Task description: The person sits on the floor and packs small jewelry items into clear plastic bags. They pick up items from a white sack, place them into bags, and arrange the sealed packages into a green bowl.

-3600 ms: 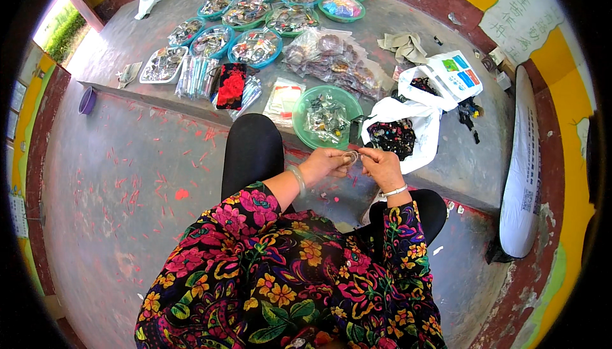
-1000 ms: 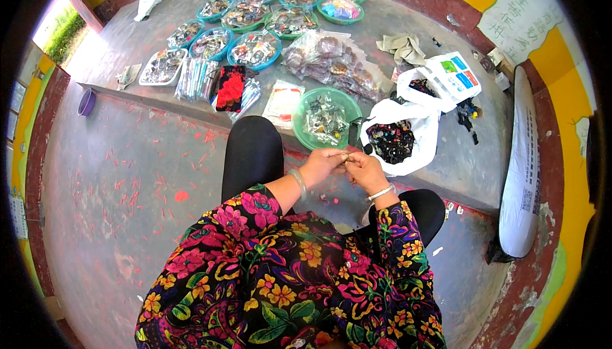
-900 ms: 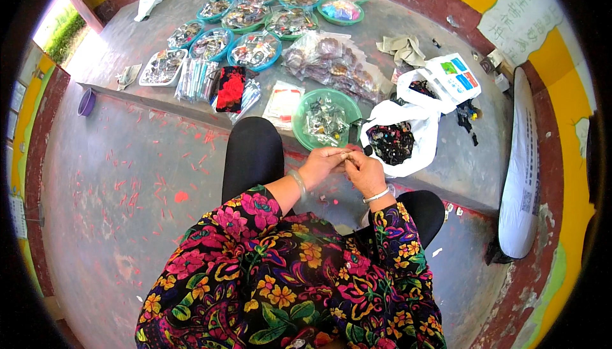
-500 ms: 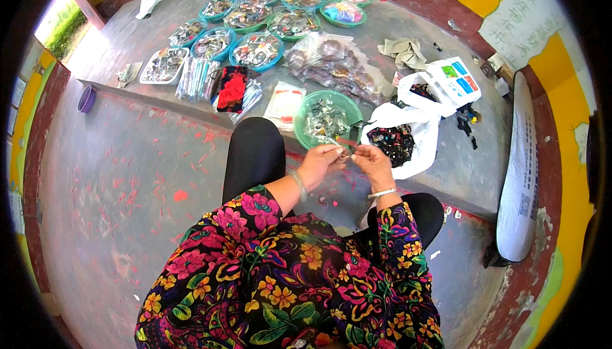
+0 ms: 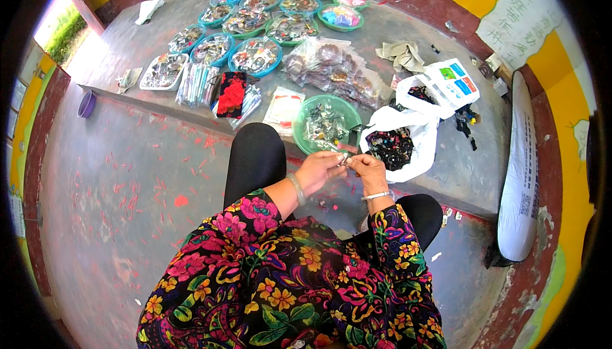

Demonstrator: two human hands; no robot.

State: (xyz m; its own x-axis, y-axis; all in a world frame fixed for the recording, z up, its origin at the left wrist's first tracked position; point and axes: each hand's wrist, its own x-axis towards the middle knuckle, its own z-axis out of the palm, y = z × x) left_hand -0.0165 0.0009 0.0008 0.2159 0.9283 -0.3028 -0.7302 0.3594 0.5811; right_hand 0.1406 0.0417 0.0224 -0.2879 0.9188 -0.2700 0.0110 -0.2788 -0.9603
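Observation:
My left hand (image 5: 320,172) and my right hand (image 5: 368,172) meet in front of my knees, both with fingers pinched. Between the fingertips is a small thing, too tiny to name. A reddish strip (image 5: 346,148) shows just beyond the fingers; whether I hold it is unclear. Just past my hands stands a green plastic basin (image 5: 299,133) holding small clear packets (image 5: 326,123). To its right, a white plastic bag (image 5: 422,158) lies open, full of dark, speckled small items (image 5: 392,147).
Basins of small goods, one a blue basin (image 5: 278,62), crowd the raised ledge (image 5: 127,49). Nearer lie a flat pile of clear bags (image 5: 338,72), a red-and-black pouch (image 5: 231,96) and a white packet (image 5: 282,109). A purple basin (image 5: 87,104) stands far left; a long wrapped board (image 5: 517,177) leans right.
Both hands have dropped slightly toward me, and the fingertips have come closer together. The reddish strip now shows at a different angle. The basins and bags stay put.

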